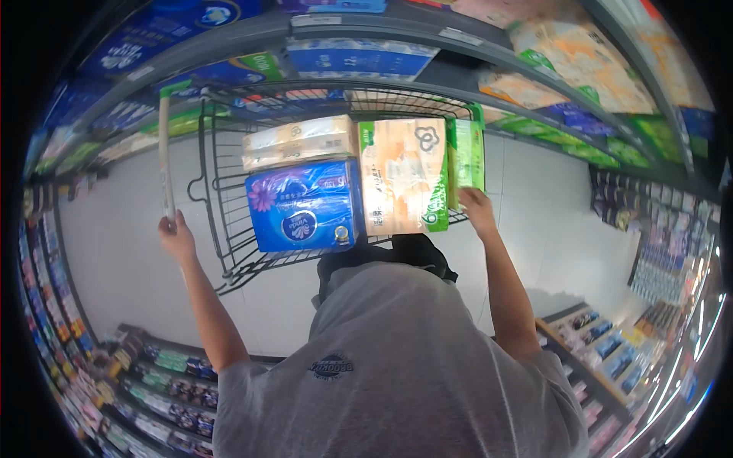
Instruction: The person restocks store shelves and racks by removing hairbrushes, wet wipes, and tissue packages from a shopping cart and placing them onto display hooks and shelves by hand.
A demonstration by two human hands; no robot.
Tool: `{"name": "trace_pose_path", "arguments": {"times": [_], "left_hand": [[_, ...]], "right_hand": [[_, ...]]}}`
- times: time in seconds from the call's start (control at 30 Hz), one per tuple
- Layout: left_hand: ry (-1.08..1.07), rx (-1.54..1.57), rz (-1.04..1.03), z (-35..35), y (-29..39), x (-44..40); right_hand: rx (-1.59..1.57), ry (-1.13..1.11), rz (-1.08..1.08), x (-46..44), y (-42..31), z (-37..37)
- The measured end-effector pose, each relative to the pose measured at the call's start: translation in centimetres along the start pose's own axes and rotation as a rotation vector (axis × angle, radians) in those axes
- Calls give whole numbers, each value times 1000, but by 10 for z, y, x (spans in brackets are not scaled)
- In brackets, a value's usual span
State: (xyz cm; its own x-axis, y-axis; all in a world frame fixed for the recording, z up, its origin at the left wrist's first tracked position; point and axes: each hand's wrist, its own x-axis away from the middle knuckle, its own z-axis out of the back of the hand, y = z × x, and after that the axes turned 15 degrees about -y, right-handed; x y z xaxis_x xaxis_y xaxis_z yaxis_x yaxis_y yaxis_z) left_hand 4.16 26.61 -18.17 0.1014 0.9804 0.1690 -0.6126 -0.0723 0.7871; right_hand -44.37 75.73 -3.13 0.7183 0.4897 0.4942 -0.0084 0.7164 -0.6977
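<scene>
A wire shopping cart (216, 221) stands sideways in front of me, its long pale handle (163, 145) on the left. My left hand (177, 235) is closed around the near end of that handle. At the cart's right near corner is my right hand (475, 210), fingers curled at the rim beside a green pack (467, 153); the fingertips are partly hidden. Inside the cart lie a blue tissue pack (301, 206) with a pink flower, a cream tissue pack (298, 141) behind it, and a peach-and-green tissue pack (401, 175) in the middle.
Shelves (366, 30) of packaged paper goods run close along the cart's far side. A low display (168, 389) stands behind me at left, and another display (603, 343) at right. Pale tiled floor (114, 252) shows on both sides.
</scene>
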Motion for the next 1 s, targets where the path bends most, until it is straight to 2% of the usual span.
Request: {"name": "trace_pose_path", "arguments": {"times": [0.03,0.07,0.13,0.23,0.37,0.47,0.57,0.73,0.87,0.9,0.93,0.97,1.0], "left_hand": [[-1,-82,30,0,5,3],[0,-108,60,-1,5,5],[-4,-99,43,-1,7,9],[-4,-59,24,3,-1,6],[-10,-23,53,2,6,7],[52,-166,139,1,43,24],[122,-252,157,-2,48,24],[86,-281,237,4,59,18],[42,-226,227,8,65,18],[61,-228,215,10,66,17],[37,-197,215,7,62,14],[13,-166,213,7,57,11],[34,-164,200,8,54,9]], "right_hand": [[96,-3,23,-4,-8,-15],[-18,-72,-53,5,-36,-32],[-37,-194,-63,4,-36,-50],[-130,-148,-115,10,-17,-63],[-147,-125,-80,10,-2,-60],[-148,-169,-165,8,1,-59],[-123,-120,-124,10,2,-62],[-106,-73,-91,8,23,-68],[48,34,-135,17,24,-73],[98,97,-148,22,20,-77],[41,22,-135,45,-15,-73],[26,15,-116,46,-4,-80],[128,115,-78,44,14,-86]]}}
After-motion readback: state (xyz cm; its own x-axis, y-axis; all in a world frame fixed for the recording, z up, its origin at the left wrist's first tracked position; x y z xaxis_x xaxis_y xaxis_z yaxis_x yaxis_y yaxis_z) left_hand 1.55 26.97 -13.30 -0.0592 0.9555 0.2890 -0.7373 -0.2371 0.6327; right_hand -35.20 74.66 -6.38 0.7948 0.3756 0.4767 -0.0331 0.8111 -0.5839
